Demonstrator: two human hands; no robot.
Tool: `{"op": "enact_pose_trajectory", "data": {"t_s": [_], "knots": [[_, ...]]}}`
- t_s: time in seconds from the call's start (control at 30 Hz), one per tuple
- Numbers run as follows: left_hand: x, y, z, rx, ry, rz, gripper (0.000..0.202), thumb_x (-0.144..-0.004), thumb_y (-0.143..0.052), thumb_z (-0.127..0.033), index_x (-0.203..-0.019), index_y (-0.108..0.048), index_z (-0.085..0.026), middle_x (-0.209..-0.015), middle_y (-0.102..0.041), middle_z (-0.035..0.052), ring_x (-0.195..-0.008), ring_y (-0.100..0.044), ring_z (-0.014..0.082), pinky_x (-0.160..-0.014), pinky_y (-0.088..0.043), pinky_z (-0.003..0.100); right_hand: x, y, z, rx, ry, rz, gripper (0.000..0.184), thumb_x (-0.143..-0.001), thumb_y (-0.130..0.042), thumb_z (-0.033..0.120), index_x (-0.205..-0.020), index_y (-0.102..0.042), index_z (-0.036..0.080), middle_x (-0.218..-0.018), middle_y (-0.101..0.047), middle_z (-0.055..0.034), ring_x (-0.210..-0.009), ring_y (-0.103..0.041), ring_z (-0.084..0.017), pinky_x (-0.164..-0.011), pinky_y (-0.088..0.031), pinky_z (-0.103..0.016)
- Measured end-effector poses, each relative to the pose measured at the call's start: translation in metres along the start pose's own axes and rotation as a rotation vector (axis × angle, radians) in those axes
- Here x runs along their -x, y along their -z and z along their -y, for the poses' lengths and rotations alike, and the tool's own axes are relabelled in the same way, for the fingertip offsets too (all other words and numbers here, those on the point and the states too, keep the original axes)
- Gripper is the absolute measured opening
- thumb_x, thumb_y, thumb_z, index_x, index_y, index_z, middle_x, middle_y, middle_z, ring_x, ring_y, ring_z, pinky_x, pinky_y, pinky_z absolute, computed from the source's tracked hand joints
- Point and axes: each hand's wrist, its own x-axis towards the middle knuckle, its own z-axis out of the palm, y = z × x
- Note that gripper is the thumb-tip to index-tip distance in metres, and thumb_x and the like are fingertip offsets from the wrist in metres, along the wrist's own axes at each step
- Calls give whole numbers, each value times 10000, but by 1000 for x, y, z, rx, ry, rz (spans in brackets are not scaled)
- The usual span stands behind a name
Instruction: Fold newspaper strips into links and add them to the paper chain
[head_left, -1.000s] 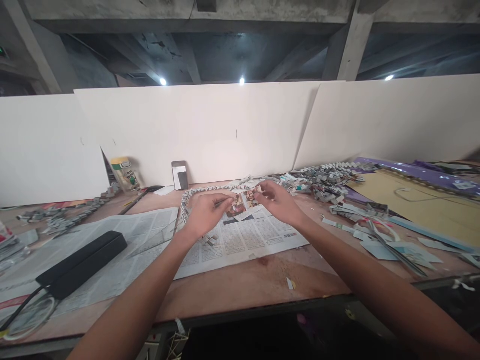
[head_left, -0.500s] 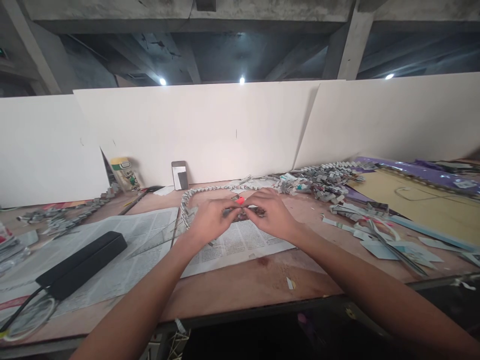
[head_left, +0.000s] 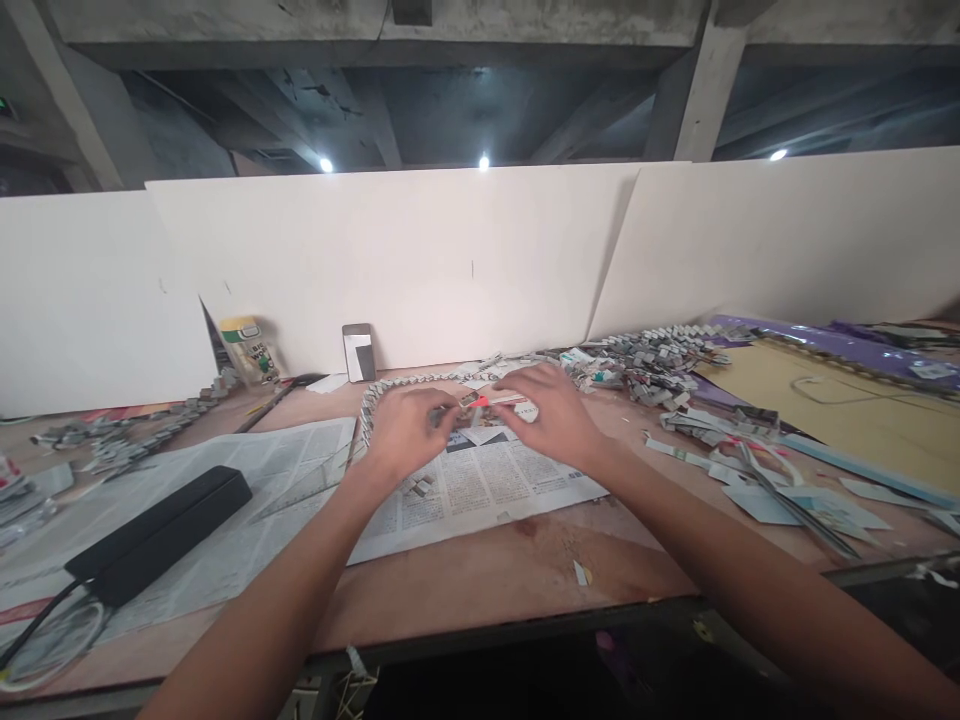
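Note:
My left hand is above the newspaper, its thumb and forefinger closed together. A small dark bit shows at its fingers, too small to make out. My right hand is a short way to the right, thumb and forefinger apart with nothing seen between them. A chain of folded paper links curves behind my left hand, and a short folded piece shows below its wrist. Between the hands, a small red piece lies among paper scraps. Newspaper sheets lie beneath.
A black oblong case with a cable lies at left, near a clear set square. A phone leans on the white board. Folded paper chains are heaped at right, with scissors among scraps nearer me.
My hands have moved apart from where their fingertips met. The right thumb and forefinger have opened. The newspaper under them has shifted slightly.

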Motion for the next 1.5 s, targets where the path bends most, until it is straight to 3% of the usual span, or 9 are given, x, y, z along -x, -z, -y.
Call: {"op": "enact_pose_trajectory", "data": {"t_s": [0.23, 0.43, 0.63, 0.77, 0.9, 1.13, 1.27, 1.4, 1.5], "knots": [[0, 3, -4, -9, 0, -48, 248, -828, -495, -370, -858, -710, -250, -907, -721, 18, -835, -634, 230, -769, -440, 324, -1, -3, 12, 16, 72, 81, 186, -839, -492, 187, -828, -677, 209, -828, -676, -60, -838, -538, -228, -791, -367, -398], [-5, 10, 12, 370, 288, -269, 307, -813, -513, -444, -925, -669, -204, -937, -700, 61, -893, -620, 238, -787, -467, 339, -5, -7, -4, -431, -351, -12, 162, -807, -562, 312, -811, -671, 192, -786, -676, -53, -741, -585, -208, -677, -439, -353], [-5, -5, -3, 1033, 325, 61, 464, -791, -558, -505, -1118, -592, -178, -1130, -626, 119, -960, -604, 216, -818, -473, 341, -1, -24, 14, -1039, -738, -86, 290, -727, -633, 442, -837, -649, 174, -757, -635, -38, -639, -564, -157, -565, -473, -288], [-3, -16, -9, 1028, 311, 80, 398, -782, -569, -508, -884, -656, -134, -794, -675, 69, -745, -616, 190, -737, -476, 329, 3, -29, 31, -1033, -674, 36, 260, -728, -637, 423, -803, -655, 175, -760, -631, -27, -680, -575, -154, -639, -480, -294], [-1, -16, -8, 1035, 338, 40, 378, -802, -543, -462, -1011, -644, -163, -928, -691, 74, -877, -621, 216, -803, -467, 346, 5, -28, 34, -825, -520, 216, 206, -744, -633, 374, -747, -645, 168, -757, -633, -27, -741, -583, -162, -729, -463, -313], [1, -4, -15, 754, 243, 210, 237, -780, -436, -204, -923, -618, -152, -790, -669, 46, -755, -629, 203, -603, -479, 291, 2, -9, 27, -486, -318, -33, 351, -753, -634, 343, -1064, -544, 207, -900, -610, -60, -762, -561, -173, -661, -455, -304], [7, -5, -26, 444, 46, 296, 244, -796, -381, -169, -887, -607, -189, -767, -644, 20, -691, -583, 178, -610, -428, 286, 1, -1, 32, -424, -118, 25, 238, -764, -595, 213, -1000, -617, 220, -918, -637, -55, -777, -564, -168, -684, -445, -299], [9, -6, -30, 375, 58, 286, 303, -784, -344, -146, -961, -584, -200, -710, -595, 5, -642, -525, 172, -605, -390, 288, 1, -3, 34, -547, -195, 63, 162, -819, -513, 199, -899, -653, 189, -634, -569, 3, -560, -484, -112, -539, -398, -246], [8, -4, -28, 555, 146, 320, 209, -785, -338, -173, -793, -547, -175, -588, -477, -12, -539, -426, 142, -525, -339, 269, 0, 1, 29, -746, -261, 104, 204, -847, -523, 290, -987, -624, 183, -610, -529, 17, -563, -486, -109, -545, -405, -243]]}}
